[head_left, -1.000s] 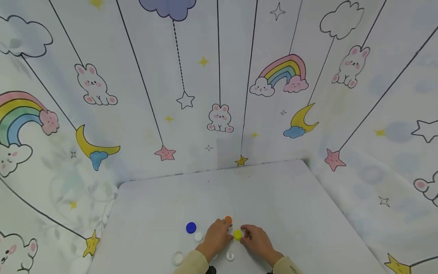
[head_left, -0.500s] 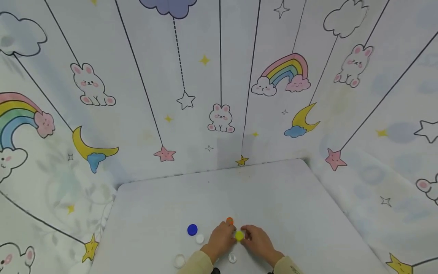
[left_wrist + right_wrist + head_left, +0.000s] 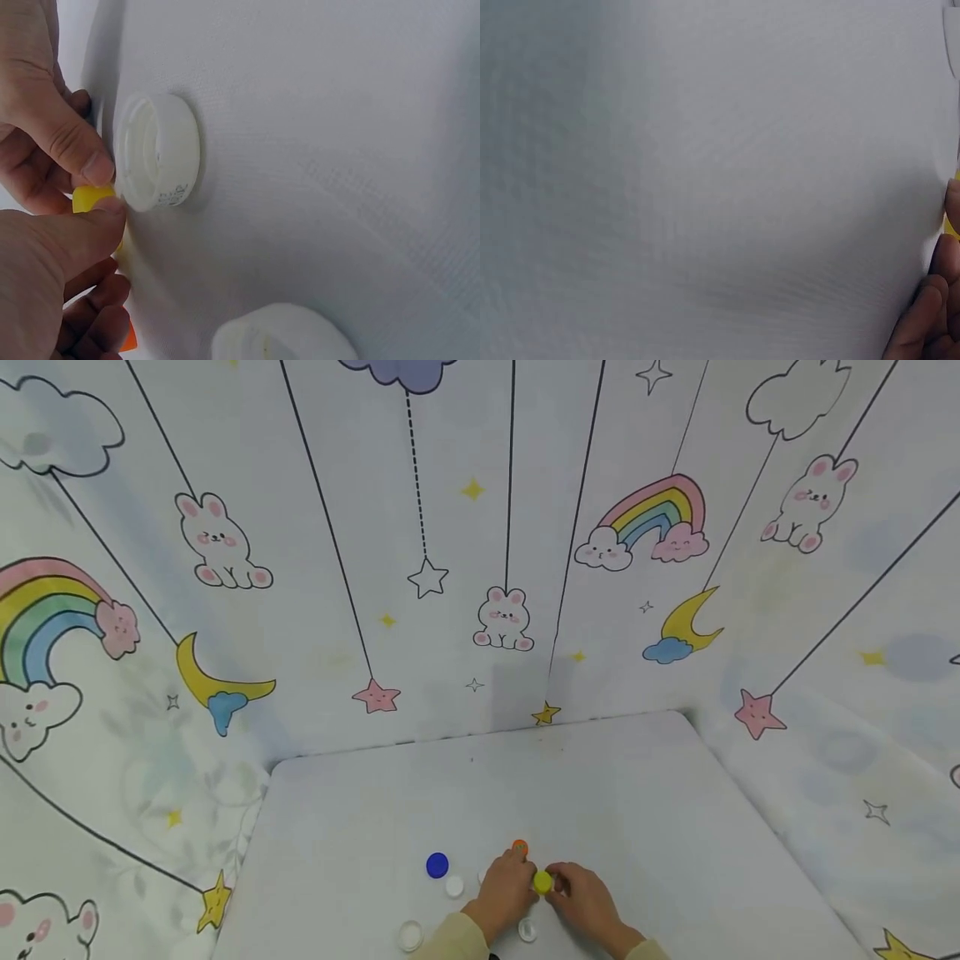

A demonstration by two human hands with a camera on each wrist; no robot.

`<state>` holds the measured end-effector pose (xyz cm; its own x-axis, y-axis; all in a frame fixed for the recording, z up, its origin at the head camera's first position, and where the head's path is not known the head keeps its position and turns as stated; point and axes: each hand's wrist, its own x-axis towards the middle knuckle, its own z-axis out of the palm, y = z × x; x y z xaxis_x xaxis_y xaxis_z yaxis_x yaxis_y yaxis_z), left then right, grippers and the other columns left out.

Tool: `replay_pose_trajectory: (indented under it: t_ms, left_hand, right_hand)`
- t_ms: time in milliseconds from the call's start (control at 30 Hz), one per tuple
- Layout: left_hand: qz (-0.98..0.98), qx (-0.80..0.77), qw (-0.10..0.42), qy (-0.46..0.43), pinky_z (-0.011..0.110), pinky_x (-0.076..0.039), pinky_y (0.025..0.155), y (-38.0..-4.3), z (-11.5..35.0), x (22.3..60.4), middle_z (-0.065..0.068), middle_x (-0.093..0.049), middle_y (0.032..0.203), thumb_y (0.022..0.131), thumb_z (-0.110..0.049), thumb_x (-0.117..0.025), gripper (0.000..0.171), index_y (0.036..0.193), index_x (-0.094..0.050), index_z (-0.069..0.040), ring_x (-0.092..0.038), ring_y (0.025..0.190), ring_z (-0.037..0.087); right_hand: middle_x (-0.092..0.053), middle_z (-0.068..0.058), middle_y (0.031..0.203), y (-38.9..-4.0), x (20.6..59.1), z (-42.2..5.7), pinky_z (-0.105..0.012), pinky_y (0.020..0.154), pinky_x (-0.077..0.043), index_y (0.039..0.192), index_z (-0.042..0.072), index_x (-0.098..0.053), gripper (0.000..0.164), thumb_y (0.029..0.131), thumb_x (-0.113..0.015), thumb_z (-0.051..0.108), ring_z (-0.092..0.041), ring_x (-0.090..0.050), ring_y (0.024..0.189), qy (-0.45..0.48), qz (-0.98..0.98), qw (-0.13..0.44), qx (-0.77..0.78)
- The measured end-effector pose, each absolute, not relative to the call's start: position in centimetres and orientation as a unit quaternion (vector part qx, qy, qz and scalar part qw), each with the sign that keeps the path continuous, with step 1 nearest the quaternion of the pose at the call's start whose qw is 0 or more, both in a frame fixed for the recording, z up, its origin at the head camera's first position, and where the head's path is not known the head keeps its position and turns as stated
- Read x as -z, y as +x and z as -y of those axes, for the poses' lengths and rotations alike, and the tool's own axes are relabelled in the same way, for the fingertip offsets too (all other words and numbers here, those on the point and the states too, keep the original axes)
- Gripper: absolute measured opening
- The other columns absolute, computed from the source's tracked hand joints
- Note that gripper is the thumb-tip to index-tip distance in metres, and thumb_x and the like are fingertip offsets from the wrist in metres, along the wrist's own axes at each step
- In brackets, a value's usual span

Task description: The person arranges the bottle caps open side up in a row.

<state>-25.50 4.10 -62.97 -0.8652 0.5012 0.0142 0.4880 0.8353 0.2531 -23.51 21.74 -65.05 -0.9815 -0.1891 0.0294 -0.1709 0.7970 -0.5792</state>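
A yellow bottle cap [image 3: 542, 882] is held between the two hands, low over the white table. My left hand [image 3: 508, 889] pinches its left side; in the left wrist view the left thumb [image 3: 90, 232] presses on it. From the other side my right hand [image 3: 588, 906] grips it with thumb and curled fingers. An orange cap [image 3: 520, 846] lies just beyond the left fingertips, partly covered. Nearest the wrists is a white cap [image 3: 528, 930], hollow side up. The right wrist view shows only a sliver of yellow beside the right fingers [image 3: 919, 322].
Left of the hands on the white table [image 3: 360, 827] lie a blue cap [image 3: 437, 865], a small white cap [image 3: 454, 886] and a larger whitish ring-like cap [image 3: 410, 935]. Another white piece is mostly hidden behind the left hand. Cartoon-printed cloth walls [image 3: 622, 677] surround the table.
The head view has shifted, so the table scene sits further right. Both hands stay at the yellow cap, and the left hand has come closer to the right.
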Motion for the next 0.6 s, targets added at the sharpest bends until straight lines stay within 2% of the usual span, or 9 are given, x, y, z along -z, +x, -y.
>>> replay_pose_trajectory:
  t_ms: [333,600]
  left_hand:
    - [-0.962,-0.130,0.027,0.238,0.027,-0.045,0.071,-24.95,-4.76,63.04,-0.004,-0.058,0.091,0.075,-0.036,-0.082,0.031,0.096,-0.072,-0.015,-0.050,0.079,0.011]
    - [-0.965,-0.121,0.013,0.232,0.027,-0.044,0.069,-25.32,-4.52,62.28,-0.005,-0.059,0.089,0.078,-0.035,-0.079,0.028,0.098,-0.071,-0.017,-0.049,0.077,0.011]
  right_hand:
    - [-0.050,0.018,0.071,-23.15,65.36,-22.11,-0.021,0.052,-0.033,0.104,0.016,-0.071,0.029,0.077,-0.081,0.020,0.001,-0.039,0.059,-0.102,-0.946,-0.002,0.307]
    - [-0.050,0.017,0.071,-23.72,64.81,-21.59,-0.021,0.053,-0.034,0.105,0.015,-0.071,0.029,0.078,-0.080,0.021,0.001,-0.040,0.060,-0.110,-0.946,0.005,0.306]
